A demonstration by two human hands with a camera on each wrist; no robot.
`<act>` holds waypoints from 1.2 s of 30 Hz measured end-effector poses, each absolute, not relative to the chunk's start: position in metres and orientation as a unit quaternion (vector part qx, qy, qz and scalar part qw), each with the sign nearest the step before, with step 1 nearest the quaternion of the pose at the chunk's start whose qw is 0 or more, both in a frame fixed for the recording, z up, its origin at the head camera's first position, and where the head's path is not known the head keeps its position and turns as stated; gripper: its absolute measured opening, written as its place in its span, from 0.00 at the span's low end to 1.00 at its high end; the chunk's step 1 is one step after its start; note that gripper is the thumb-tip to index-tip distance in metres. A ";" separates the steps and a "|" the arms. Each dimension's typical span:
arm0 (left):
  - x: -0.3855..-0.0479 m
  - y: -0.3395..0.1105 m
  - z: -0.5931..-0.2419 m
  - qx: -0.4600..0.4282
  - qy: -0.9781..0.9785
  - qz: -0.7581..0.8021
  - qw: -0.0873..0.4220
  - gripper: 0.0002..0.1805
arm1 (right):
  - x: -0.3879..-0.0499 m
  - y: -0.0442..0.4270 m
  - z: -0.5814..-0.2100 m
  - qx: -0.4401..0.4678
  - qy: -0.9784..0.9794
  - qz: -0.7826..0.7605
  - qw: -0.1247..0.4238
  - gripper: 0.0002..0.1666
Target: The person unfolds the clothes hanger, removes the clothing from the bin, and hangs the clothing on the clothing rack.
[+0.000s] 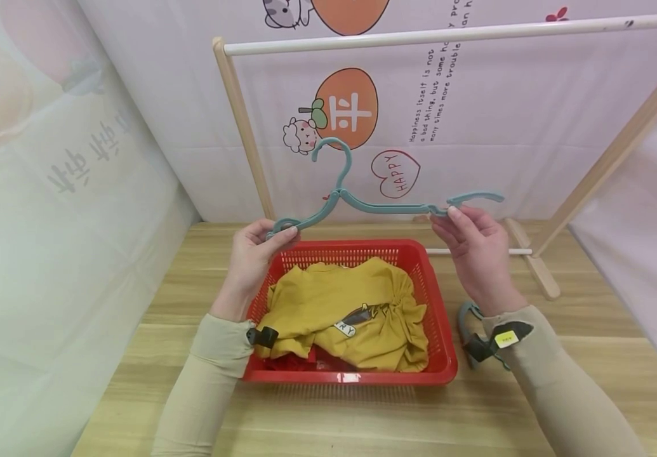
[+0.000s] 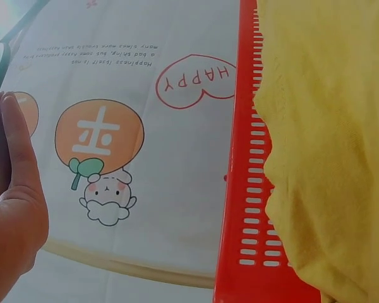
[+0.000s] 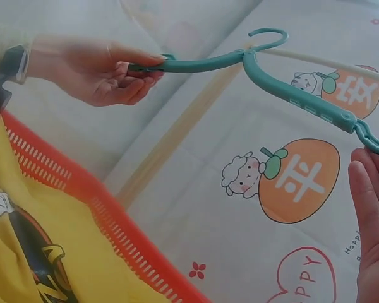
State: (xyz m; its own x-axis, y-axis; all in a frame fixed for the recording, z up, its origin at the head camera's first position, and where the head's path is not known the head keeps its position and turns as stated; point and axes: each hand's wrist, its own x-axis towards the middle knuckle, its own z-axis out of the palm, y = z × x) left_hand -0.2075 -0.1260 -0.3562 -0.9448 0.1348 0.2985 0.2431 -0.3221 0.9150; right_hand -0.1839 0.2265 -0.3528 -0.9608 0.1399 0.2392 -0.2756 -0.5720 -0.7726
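A teal folding hanger (image 1: 385, 206) is held up above the basket, its hook pointing upward. My left hand (image 1: 254, 257) pinches one end, where that arm's tip is folded back. At the other end my right hand (image 1: 477, 251) pinches the jointed section, whose tip sticks out to the right. In the right wrist view the hanger (image 3: 297, 101) spans between the left hand (image 3: 95, 69) and the right hand (image 3: 374, 221). Below lies a yellow garment (image 1: 328, 298) with a printed picture, inside a red basket (image 1: 439, 311).
A clothes rack with a white rail (image 1: 448, 33) and wooden legs (image 1: 242, 120) stands behind the basket. Another teal hanger (image 1: 468, 317) lies on the wooden table (image 1: 317, 419), partly hidden by the right wrist. Something red shows beneath the yellow garment. Printed white cloth hangs around the table.
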 end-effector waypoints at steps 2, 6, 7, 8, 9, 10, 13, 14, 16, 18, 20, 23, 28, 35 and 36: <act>-0.208 -0.125 -0.357 -0.164 -0.579 -0.798 0.032 0.04 | -0.185 0.227 -0.353 0.072 -0.445 0.886 0.112 0.08; -0.208 -0.123 -0.355 -0.172 -0.574 -0.800 0.031 0.04 | -0.186 0.229 -0.353 0.067 -0.422 0.899 0.099 0.05; -0.209 -0.122 -0.355 -0.174 -0.572 -0.801 0.030 0.05 | -0.187 0.229 -0.353 0.066 -0.417 0.901 0.097 0.05; -0.209 -0.121 -0.354 -0.176 -0.570 -0.802 0.031 0.06 | -0.187 0.229 -0.353 0.066 -0.414 0.903 0.095 0.05; -0.209 -0.121 -0.354 -0.177 -0.568 -0.803 0.031 0.08 | -0.186 0.229 -0.353 0.067 -0.412 0.904 0.094 0.05; -0.209 -0.120 -0.353 -0.178 -0.566 -0.804 0.031 0.09 | -0.186 0.229 -0.353 0.068 -0.412 0.904 0.093 0.05; -0.209 -0.120 -0.353 -0.177 -0.564 -0.806 0.032 0.11 | -0.186 0.228 -0.352 0.071 -0.422 0.899 0.093 0.07; -0.209 -0.120 -0.353 -0.176 -0.565 -0.806 0.033 0.12 | -0.186 0.228 -0.352 0.072 -0.424 0.898 0.092 0.07; -0.209 -0.120 -0.353 -0.174 -0.566 -0.805 0.034 0.12 | -0.187 0.228 -0.352 0.075 -0.429 0.895 0.092 0.07; -0.209 -0.121 -0.352 -0.172 -0.566 -0.805 0.034 0.12 | -0.187 0.229 -0.353 0.077 -0.436 0.892 0.092 0.07; -0.208 -0.121 -0.352 -0.169 -0.568 -0.805 0.034 0.12 | -0.187 0.231 -0.354 0.080 -0.446 0.887 0.090 0.05; -0.207 -0.122 -0.352 -0.163 -0.571 -0.804 0.029 0.11 | -0.188 0.237 -0.361 0.087 -0.469 0.876 0.072 0.04; -0.206 -0.123 -0.353 -0.159 -0.576 -0.801 0.026 0.05 | -0.188 0.252 -0.375 0.089 -0.486 0.868 0.052 0.07; -0.208 -0.125 -0.357 -0.158 -0.579 -0.800 0.027 0.05 | -0.190 0.272 -0.368 0.089 -0.502 0.854 0.102 0.11; -0.208 -0.125 -0.357 -0.158 -0.579 -0.799 0.027 0.07 | -0.190 0.275 -0.365 0.089 -0.503 0.853 0.107 0.12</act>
State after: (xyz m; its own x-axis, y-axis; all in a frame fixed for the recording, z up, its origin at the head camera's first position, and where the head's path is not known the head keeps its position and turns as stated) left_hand -0.2078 -0.1246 -0.3572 -0.9489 0.1397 0.2831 0.2256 -0.3271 0.9177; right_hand -0.1902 0.2746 -0.3645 -0.9614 0.0921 0.2594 -0.2716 -0.4713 -0.8391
